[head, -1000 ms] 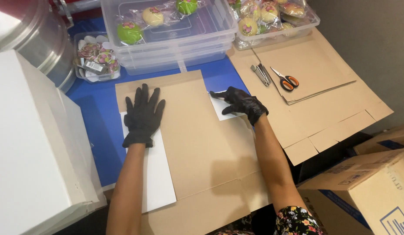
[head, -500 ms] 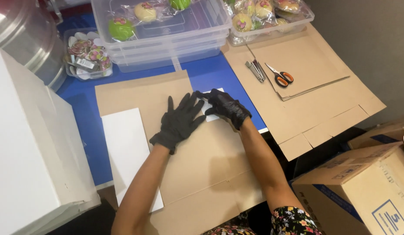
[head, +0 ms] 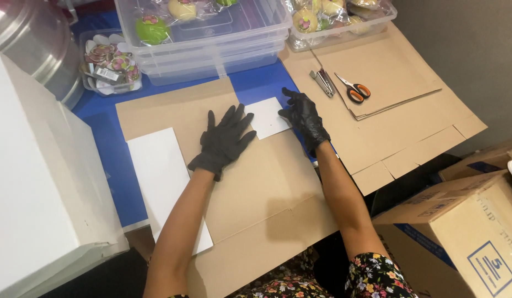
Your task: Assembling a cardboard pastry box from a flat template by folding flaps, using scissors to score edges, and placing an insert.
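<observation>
Flat on brown cardboard (head: 256, 182) over blue table (head: 110, 149), both hands' fingers (head: 228, 118) spread, holding nothing.

We look down on a blue table (head: 110, 154) under bright, even light. Beyond where the hands press, 3 stacked clear plastic bins (head: 212, 47) sit at the far edge. To the far left stand a shiny metal pot (head: 30, 44) and a white box (head: 35, 182). Right of the hands, flat cardboard sheets (head: 399, 110) reach toward a grey wall (head: 476, 49), with brown cartons (head: 460, 232) lower down.
</observation>
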